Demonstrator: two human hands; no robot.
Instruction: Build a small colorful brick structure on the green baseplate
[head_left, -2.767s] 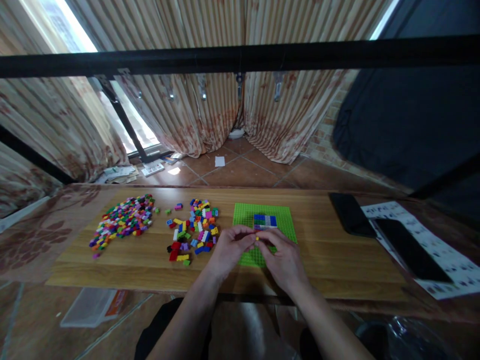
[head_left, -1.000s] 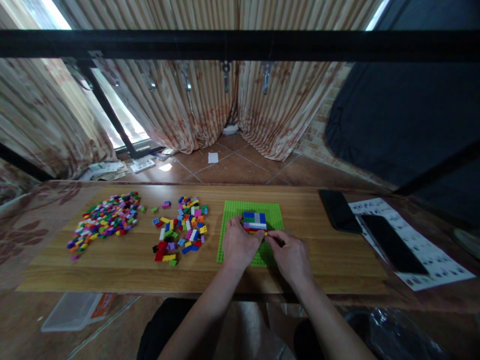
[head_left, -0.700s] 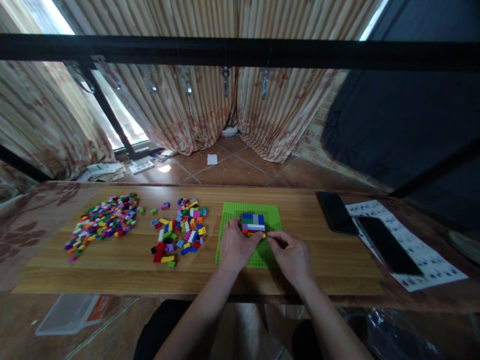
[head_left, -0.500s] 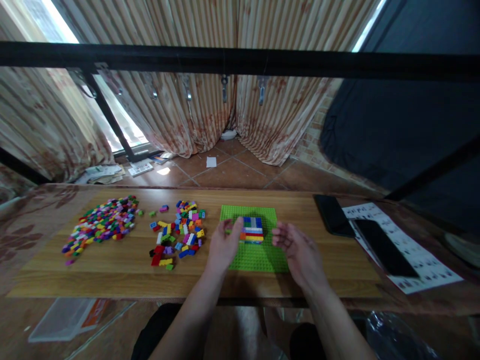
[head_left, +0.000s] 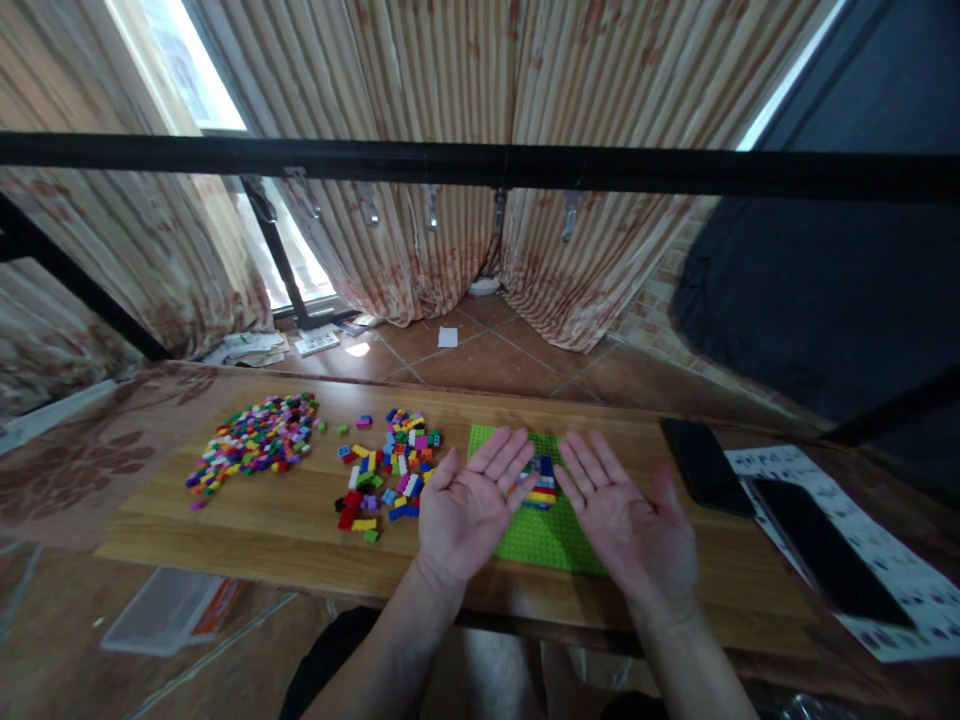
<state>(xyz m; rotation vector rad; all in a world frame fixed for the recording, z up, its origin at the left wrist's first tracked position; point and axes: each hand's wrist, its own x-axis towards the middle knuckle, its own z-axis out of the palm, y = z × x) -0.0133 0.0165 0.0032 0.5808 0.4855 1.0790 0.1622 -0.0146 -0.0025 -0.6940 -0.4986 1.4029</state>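
Observation:
Both of my hands are raised palm up over the wooden board, fingers stretched out. My left hand point(head_left: 474, 510) holds nothing and covers the left part of a green baseplate point(head_left: 551, 545). My right hand point(head_left: 634, 520), likewise bare, hangs over the plate's right side. Between them a small block of stacked toy bricks point(head_left: 541, 490), with blue, red, white and yellow layers, sits on the baseplate, partly hidden by my left fingers. Left of my left hand lies a loose group of mixed bricks point(head_left: 367, 480).
A larger heap of small bricks point(head_left: 259, 440) lies at the board's point(head_left: 292, 540) left. On the right are a black phone point(head_left: 705, 465) and a second dark device point(head_left: 829, 550) on a printed sheet point(head_left: 915, 580). A black bar point(head_left: 465, 165) crosses beyond the board.
My hands have turned palm up and their fingers have straightened and spread. The camera view has shifted, so the board and bricks appear farther right.

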